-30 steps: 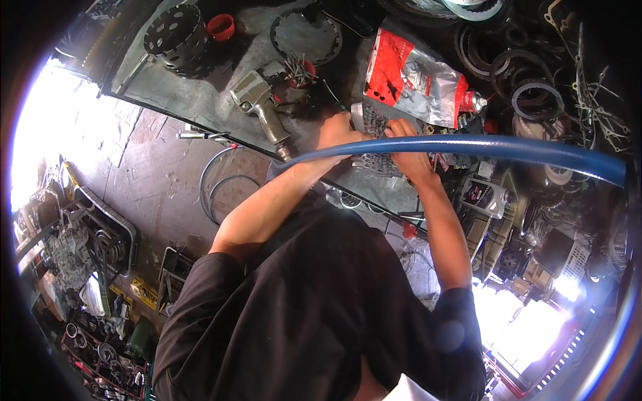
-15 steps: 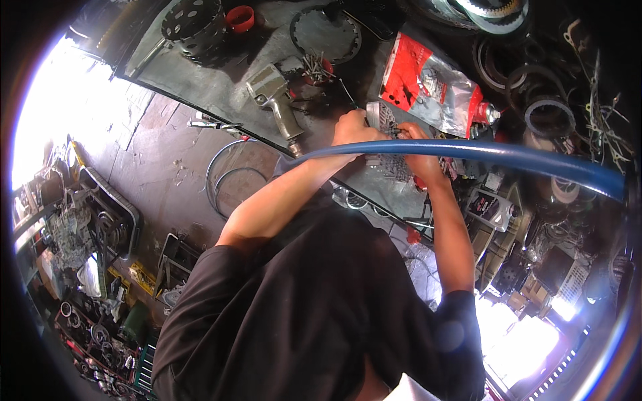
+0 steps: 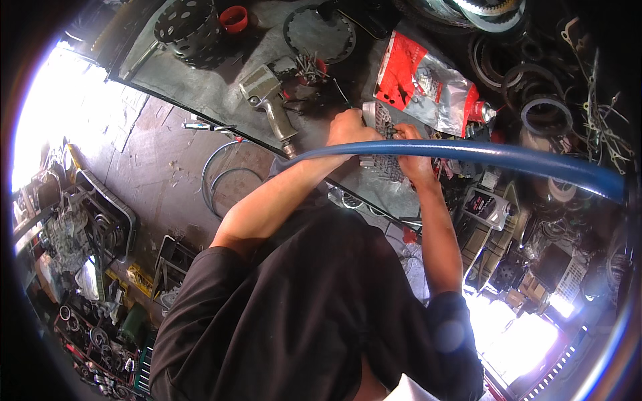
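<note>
A light-grey metal casting (image 3: 381,166) with many narrow channels lies on the workbench, partly hidden by my hands and a blue hose. My left hand (image 3: 346,127) is closed at its left edge, fingers curled and turned away from view. A thin rod (image 3: 340,92) sticks out just beyond that hand; I cannot tell whether the hand holds it. Over the casting's right side, my right hand (image 3: 412,148) has its fingertips pinched together on its upper face. What lies between them is too small to make out. The hose hides part of both hands.
The blue hose (image 3: 468,148) crosses above both wrists. A grey pistol-shaped air tool (image 3: 271,100) lies left on the bench (image 3: 194,90). Beyond are a red-and-clear plastic bag (image 3: 428,87), a toothed disc (image 3: 319,33) and a perforated drum (image 3: 186,33). Metal rings (image 3: 546,115) crowd the right.
The whole view has shifted slightly, moving the bench items a little left. Both hands stay at the casting, the right still pinching over it.
</note>
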Demonstrator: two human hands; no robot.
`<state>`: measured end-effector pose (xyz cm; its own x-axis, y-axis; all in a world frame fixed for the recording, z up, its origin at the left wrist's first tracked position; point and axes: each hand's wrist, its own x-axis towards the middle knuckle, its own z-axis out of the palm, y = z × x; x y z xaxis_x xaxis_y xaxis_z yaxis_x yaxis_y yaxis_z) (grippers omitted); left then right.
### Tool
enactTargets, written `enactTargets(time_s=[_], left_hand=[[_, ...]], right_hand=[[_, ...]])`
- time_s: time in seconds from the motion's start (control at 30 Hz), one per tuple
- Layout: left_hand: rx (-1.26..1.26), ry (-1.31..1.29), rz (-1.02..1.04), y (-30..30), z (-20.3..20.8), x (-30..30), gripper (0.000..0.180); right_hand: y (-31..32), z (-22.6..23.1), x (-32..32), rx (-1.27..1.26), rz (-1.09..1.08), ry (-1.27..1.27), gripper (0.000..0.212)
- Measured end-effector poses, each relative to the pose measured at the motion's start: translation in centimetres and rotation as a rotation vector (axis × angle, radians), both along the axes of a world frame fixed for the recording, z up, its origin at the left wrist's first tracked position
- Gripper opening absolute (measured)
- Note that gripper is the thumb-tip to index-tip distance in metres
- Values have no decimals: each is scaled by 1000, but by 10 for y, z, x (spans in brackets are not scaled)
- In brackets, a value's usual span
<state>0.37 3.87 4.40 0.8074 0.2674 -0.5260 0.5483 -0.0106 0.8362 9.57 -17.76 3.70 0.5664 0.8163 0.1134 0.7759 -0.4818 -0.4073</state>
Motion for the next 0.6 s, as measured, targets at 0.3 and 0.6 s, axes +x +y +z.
enactTargets(time_s=[0.3,0.6], left_hand=[[50,-15,-26,2,9,-1,58],[42,-67,-2,-1,3,-3,43]], right_hand=[[0,3,4,72,56,47,16],[3,10,5,-33,49,7,16]])
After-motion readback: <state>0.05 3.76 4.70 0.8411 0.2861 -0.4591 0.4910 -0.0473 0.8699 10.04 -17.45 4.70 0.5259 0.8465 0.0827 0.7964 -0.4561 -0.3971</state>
